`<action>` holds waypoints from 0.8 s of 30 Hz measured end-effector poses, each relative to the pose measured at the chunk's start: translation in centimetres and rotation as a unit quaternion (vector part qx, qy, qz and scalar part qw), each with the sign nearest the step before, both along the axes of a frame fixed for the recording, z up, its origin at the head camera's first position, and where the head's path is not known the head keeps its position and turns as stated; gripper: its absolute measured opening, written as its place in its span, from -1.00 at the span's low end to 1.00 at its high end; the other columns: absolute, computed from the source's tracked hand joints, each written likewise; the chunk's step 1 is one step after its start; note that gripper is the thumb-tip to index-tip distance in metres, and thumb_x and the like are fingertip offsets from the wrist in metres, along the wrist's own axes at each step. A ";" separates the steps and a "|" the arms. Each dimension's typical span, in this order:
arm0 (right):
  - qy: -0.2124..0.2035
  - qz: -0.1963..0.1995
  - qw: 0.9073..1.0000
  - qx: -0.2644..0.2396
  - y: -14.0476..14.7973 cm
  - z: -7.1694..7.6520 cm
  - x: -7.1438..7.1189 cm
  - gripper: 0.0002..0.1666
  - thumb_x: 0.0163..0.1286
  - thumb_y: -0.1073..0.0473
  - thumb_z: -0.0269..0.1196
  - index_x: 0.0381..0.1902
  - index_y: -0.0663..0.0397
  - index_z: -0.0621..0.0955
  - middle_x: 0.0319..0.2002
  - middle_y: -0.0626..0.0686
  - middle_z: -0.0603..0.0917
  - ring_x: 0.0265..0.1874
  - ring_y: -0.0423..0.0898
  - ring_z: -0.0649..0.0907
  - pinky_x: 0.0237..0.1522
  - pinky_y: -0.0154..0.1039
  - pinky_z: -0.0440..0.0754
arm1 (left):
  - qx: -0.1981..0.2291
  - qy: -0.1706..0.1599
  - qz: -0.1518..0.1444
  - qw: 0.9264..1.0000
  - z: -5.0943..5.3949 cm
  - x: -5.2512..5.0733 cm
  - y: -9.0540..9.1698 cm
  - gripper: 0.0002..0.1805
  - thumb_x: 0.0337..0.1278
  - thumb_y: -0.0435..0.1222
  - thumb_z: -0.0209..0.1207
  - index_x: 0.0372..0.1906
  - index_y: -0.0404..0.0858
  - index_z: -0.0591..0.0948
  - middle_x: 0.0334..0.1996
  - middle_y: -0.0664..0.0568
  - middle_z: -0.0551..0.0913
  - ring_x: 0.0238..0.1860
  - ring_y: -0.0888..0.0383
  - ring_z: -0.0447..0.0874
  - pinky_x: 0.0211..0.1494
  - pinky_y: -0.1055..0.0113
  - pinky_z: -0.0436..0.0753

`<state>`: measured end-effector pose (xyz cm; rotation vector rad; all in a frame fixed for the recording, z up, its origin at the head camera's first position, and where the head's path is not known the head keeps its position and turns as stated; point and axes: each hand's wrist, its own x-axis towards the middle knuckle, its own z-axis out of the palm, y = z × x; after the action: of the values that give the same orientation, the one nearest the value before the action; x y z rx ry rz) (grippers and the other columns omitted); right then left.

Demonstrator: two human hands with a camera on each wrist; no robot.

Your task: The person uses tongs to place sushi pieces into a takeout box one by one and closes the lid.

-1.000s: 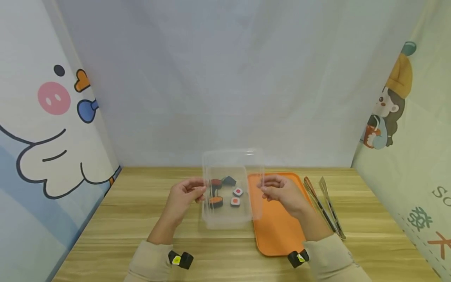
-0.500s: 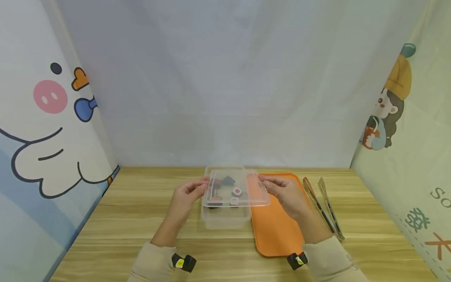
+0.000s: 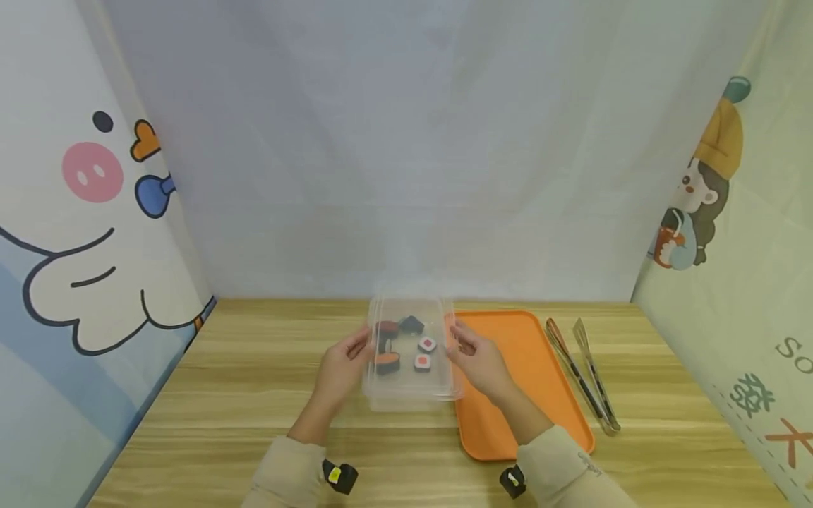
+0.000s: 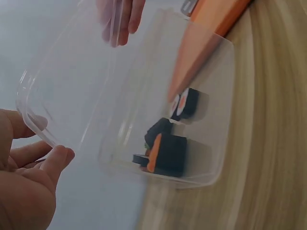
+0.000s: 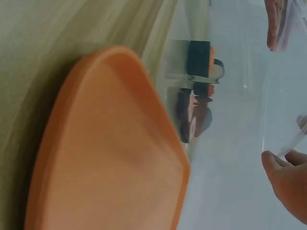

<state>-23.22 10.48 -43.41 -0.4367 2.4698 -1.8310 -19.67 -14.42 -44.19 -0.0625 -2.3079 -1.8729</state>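
Note:
Both hands hold a clear plastic lid (image 4: 62,81) by its opposite side edges. My left hand (image 3: 343,363) pinches its left edge, and my right hand (image 3: 480,358) grips the right one. Beneath it stands a clear plastic box (image 4: 211,158) on the table, still apart from the lid in the left wrist view. Inside lie several toy sushi pieces: an orange-topped one (image 3: 387,363), a red-topped one (image 3: 388,328), a dark one (image 3: 411,324), and two white-faced rolls, one pink-centred (image 3: 427,344), one orange-centred (image 3: 422,363).
An orange tray (image 3: 521,395) lies right of the box, close to its side. Farther right, metal tongs (image 3: 593,381) rest on the wood-grain table (image 3: 254,395). A pale curtain (image 3: 406,155) hangs behind the table, with printed cloths at both sides.
The lid has tilted during the last second, come lower and shifted left, so that it now lies nearly over the box. My hands have moved with it, the right one leftward.

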 end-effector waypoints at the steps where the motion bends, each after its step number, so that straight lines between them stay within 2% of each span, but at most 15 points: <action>1: 0.008 0.000 1.000 0.023 -0.3 -0.4 -0.1 -0.38 0.42 0.28 0.21 0.36 0.41 0.33 0.43 0.22 0.23 0.32 0.17 0.36 0.23 -0.09 0.43 | -0.020 -0.005 0.005 1.000 -0.5 -0.2 0.1 -0.53 0.38 -0.35 0.11 0.31 -0.44 0.43 0.32 -0.21 0.39 0.28 -0.10 0.40 0.14 0.25 0.56; 2: 0.015 -0.002 0.999 0.049 -0.6 -0.8 -0.2 -0.36 0.42 0.26 0.21 0.37 0.40 0.32 0.44 0.23 0.21 0.32 0.19 0.34 0.26 -0.05 0.39 | -0.044 -0.007 0.008 0.999 -0.9 -0.3 0.2 -0.53 0.39 -0.36 0.09 0.32 -0.44 0.41 0.33 -0.22 0.37 0.29 -0.11 0.39 0.13 0.24 0.57; 5: 0.032 -0.006 0.993 0.117 -1.6 -1.9 -0.4 -0.31 0.41 0.24 0.19 0.40 0.40 0.27 0.47 0.25 0.12 0.37 0.22 0.24 0.34 0.06 0.24 | -0.100 -0.020 0.014 0.995 -1.9 -0.5 0.4 -0.47 0.40 -0.30 0.09 0.38 -0.37 0.36 0.39 -0.21 0.29 0.30 -0.14 0.35 -0.14 0.19 0.66; 6: 0.034 -0.008 0.990 0.135 -1.9 -2.1 -0.5 -0.30 0.40 0.24 0.20 0.41 0.40 0.26 0.48 0.25 0.10 0.38 0.24 0.22 0.35 0.09 0.21 | -0.112 -0.023 0.015 0.993 -2.1 -0.6 0.5 -0.43 0.38 -0.24 0.12 0.40 -0.36 0.34 0.40 -0.20 0.25 0.31 -0.16 0.33 -0.14 0.15 0.66; 9: 0.036 -0.009 0.985 0.170 -2.6 -2.6 -0.8 -0.25 0.39 0.24 0.20 0.42 0.43 0.21 0.49 0.25 0.03 0.41 0.25 0.13 0.38 0.12 0.10 | -0.130 -0.016 0.009 0.991 -2.6 -0.8 0.6 -0.26 0.30 -0.04 0.20 0.42 -0.38 0.30 0.44 -0.23 0.16 0.34 -0.24 0.26 0.05 0.00 0.60; 10: 0.036 -0.010 0.984 0.177 -2.8 -2.7 -0.8 -0.24 0.39 0.24 0.20 0.42 0.44 0.20 0.49 0.26 0.02 0.41 0.26 0.13 0.38 0.13 0.10 | -0.137 -0.016 0.008 0.990 -2.7 -0.8 0.6 -0.18 0.25 0.05 0.21 0.42 -0.38 0.30 0.45 -0.22 0.15 0.35 -0.25 0.23 0.20 -0.04 0.50; 12: 0.035 -0.012 0.982 0.187 -3.1 -2.8 -0.9 -0.24 0.40 0.22 0.20 0.43 0.44 0.18 0.50 0.26 0.00 0.41 0.26 0.13 0.39 0.14 0.09 | -0.151 -0.009 0.002 0.989 -2.9 -1.0 0.6 -0.07 0.17 0.18 0.18 0.41 -0.42 0.29 0.45 -0.25 0.13 0.36 -0.28 0.20 0.31 -0.10 0.35; 14: 0.039 -0.012 0.980 0.195 -3.2 -2.9 -1.0 -0.24 0.43 0.18 0.17 0.43 0.45 0.18 0.50 0.27 0.00 0.41 0.27 0.12 0.39 0.15 0.09 | -0.159 -0.008 -0.006 0.987 -3.1 -1.1 0.6 -0.04 0.18 0.22 0.13 0.41 -0.45 0.27 0.46 -0.27 0.10 0.37 -0.30 0.15 0.35 -0.11 0.28; 17: 0.038 -0.008 0.979 0.200 -3.4 -3.0 -1.2 -0.22 0.46 0.11 0.14 0.44 0.45 0.14 0.51 0.26 -0.04 0.42 0.27 0.10 0.39 0.16 0.07 | -0.158 -0.015 -0.008 0.987 -3.3 -1.2 0.6 -0.09 0.25 0.15 0.13 0.43 -0.45 0.23 0.47 -0.25 0.06 0.40 -0.29 0.10 0.39 -0.11 0.21; 20: 0.033 -0.003 0.980 0.196 -3.4 -3.0 -1.3 -0.20 0.47 0.09 0.12 0.46 0.44 0.10 0.51 0.25 -0.08 0.42 0.27 0.07 0.39 0.17 0.05 | -0.153 -0.021 -0.012 0.988 -3.4 -1.3 0.8 -0.23 0.36 -0.09 0.15 0.44 -0.47 0.19 0.48 -0.26 0.02 0.41 -0.31 0.04 0.40 -0.15 0.14; 24: 0.023 0.005 0.982 0.187 -3.3 -3.0 -1.4 -0.21 0.46 0.16 0.11 0.47 0.42 0.08 0.52 0.24 -0.10 0.43 0.27 0.05 0.39 0.19 0.03 | -0.139 -0.031 -0.022 0.990 -3.7 -1.4 1.0 -0.23 0.26 -0.30 0.16 0.46 -0.47 0.12 0.50 -0.26 -0.06 0.43 -0.33 -0.03 0.40 -0.23 0.08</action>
<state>-24.67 7.17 -46.39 -0.4695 2.7485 -1.3164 -21.10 -13.45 -47.91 -0.0906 -2.6155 -1.5778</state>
